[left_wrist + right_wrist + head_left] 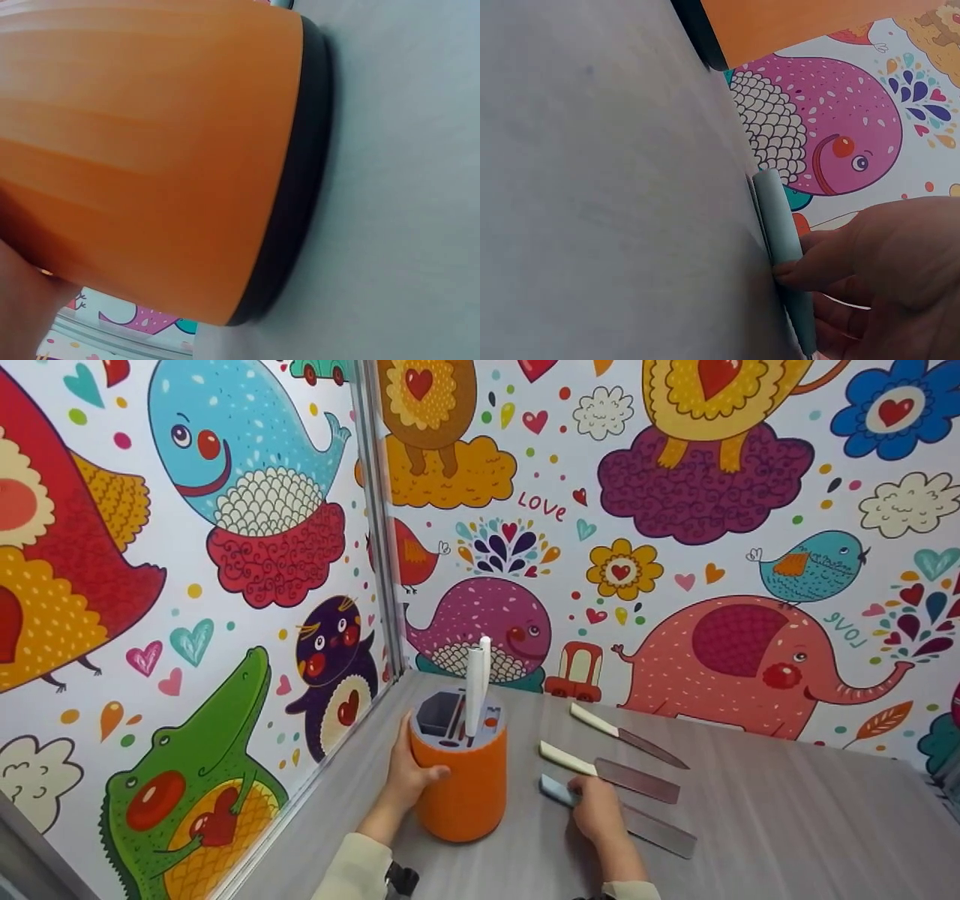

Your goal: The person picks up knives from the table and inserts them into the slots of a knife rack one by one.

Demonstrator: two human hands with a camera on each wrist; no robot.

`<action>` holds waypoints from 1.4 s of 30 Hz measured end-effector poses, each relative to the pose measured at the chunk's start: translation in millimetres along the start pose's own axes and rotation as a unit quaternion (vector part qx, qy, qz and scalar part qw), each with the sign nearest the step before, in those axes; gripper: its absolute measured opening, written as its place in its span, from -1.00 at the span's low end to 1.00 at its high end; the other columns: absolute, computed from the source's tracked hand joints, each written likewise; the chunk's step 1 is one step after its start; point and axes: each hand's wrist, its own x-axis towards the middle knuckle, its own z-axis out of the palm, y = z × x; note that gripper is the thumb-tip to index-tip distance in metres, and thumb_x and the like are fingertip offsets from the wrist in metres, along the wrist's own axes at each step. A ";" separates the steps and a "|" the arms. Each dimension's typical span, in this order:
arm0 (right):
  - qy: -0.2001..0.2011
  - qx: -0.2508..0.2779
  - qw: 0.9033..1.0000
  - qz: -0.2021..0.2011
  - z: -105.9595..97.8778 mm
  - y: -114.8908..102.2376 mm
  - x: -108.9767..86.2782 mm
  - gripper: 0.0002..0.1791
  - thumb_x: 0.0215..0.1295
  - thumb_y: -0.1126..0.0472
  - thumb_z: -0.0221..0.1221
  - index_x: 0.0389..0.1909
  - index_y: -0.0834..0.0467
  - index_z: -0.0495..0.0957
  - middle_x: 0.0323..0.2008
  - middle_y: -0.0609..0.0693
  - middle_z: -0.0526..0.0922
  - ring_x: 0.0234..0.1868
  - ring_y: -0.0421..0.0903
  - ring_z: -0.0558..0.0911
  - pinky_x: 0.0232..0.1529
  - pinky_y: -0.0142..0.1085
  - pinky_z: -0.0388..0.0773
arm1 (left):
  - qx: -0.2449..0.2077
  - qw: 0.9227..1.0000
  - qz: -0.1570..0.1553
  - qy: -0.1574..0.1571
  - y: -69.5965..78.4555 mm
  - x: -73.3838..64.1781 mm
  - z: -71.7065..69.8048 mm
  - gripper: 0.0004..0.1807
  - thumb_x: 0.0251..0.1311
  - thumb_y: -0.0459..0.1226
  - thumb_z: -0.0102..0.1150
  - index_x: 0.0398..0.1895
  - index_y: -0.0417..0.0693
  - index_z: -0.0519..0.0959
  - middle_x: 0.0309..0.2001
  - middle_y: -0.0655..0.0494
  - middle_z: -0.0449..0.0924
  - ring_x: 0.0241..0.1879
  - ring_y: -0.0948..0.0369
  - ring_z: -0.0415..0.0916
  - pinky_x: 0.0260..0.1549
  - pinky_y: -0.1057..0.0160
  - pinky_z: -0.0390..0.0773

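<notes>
An orange knife block (463, 787) with a grey slotted top stands on the table, two white handles (474, 690) rising from it. My left hand (411, 776) holds its left side, thumb across the front; the other fingers are hidden behind it. To the right, my right hand (600, 808) pinches the pale blue handle of the nearest cleaver (661, 832). In the right wrist view, thumb and fingers grip that handle (780, 221), which lies close along the tabletop. The block's dark base (292, 187) rests on the table in the left wrist view.
Beyond the right hand lie a cream-handled cleaver (637, 780) and, farther back, a pointed cream-handled knife (652, 746), blades toward the right. Walls with cartoon animals border the grey table (772, 810) at the left and back.
</notes>
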 end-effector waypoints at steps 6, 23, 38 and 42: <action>-0.005 0.007 0.999 -0.041 -15.1 -17.6 0.2 -0.56 0.02 0.68 0.20 -0.10 0.30 0.75 -0.16 0.18 0.81 -0.11 0.15 0.76 -0.05 0.07 0.72 | -0.002 1.000 0.012 0.004 -2.4 -0.1 0.2 0.31 -0.11 0.37 0.58 0.59 -0.14 0.21 0.37 -0.18 0.55 0.24 0.24 0.58 0.32 0.40 0.53; -0.027 0.299 0.953 -0.023 -85.0 -59.1 -3.3 -0.62 0.29 0.45 0.40 0.11 0.17 0.70 -0.02 0.07 0.77 0.00 -0.03 0.75 0.08 -0.14 0.78 | 0.002 1.000 0.015 0.008 -0.8 0.5 0.7 0.36 -0.14 0.43 0.54 0.61 -0.14 0.20 0.37 -0.17 0.56 0.23 0.24 0.58 0.31 0.41 0.53; 0.039 0.462 0.884 -0.051 -90.2 -77.9 -9.2 -0.56 0.26 0.51 0.39 0.16 0.38 0.58 -0.01 0.19 0.70 -0.05 -0.10 0.74 0.01 -0.34 0.76 | 0.021 0.999 0.019 0.032 4.5 1.3 1.1 0.40 -0.03 0.51 0.37 0.65 -0.21 0.09 0.49 -0.29 0.41 0.35 0.25 0.49 0.38 0.45 0.40; 0.040 0.464 0.882 -0.069 -87.7 -86.8 -11.9 -0.56 0.27 0.48 0.40 0.16 0.37 0.58 -0.01 0.24 0.70 -0.05 -0.09 0.74 0.02 -0.34 0.76 | 0.028 0.993 0.052 0.104 21.0 6.9 2.1 0.39 0.09 0.58 0.15 0.65 -0.30 0.07 0.52 -0.39 0.31 0.48 0.01 0.39 0.43 0.43 0.34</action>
